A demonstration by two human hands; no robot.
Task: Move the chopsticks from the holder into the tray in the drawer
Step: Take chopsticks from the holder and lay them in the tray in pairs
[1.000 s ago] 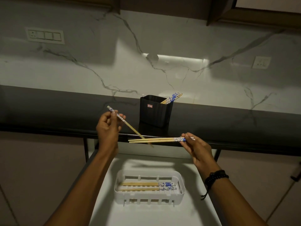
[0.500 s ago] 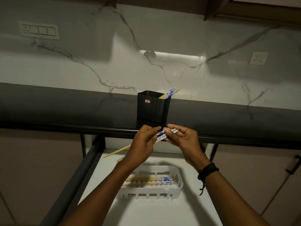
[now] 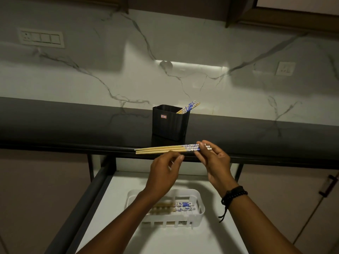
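My right hand [image 3: 213,162] pinches the blue-patterned ends of three wooden chopsticks [image 3: 161,149], held level above the open drawer with their tips pointing left. Just below their middle my left hand [image 3: 164,176] hovers with loosely curled fingers and holds nothing. On the dark counter behind stands the black holder [image 3: 170,123], with a few more chopsticks [image 3: 189,107] leaning out of its right corner. A white slotted tray [image 3: 199,204] lies in the drawer under my forearms. Two chopsticks [image 3: 181,207] lie in it, partly hidden by my left arm.
The white drawer floor [image 3: 113,208] extends toward me, with a dark rail [image 3: 86,197] along its left side. The dark counter edge [image 3: 73,146] runs across just above the drawer. A cabinet door with a black handle [image 3: 328,186] is at the right.
The chopstick that my left hand held has joined the two in my right hand. My left hand let go and dropped slightly below the bundle, which now lies level.
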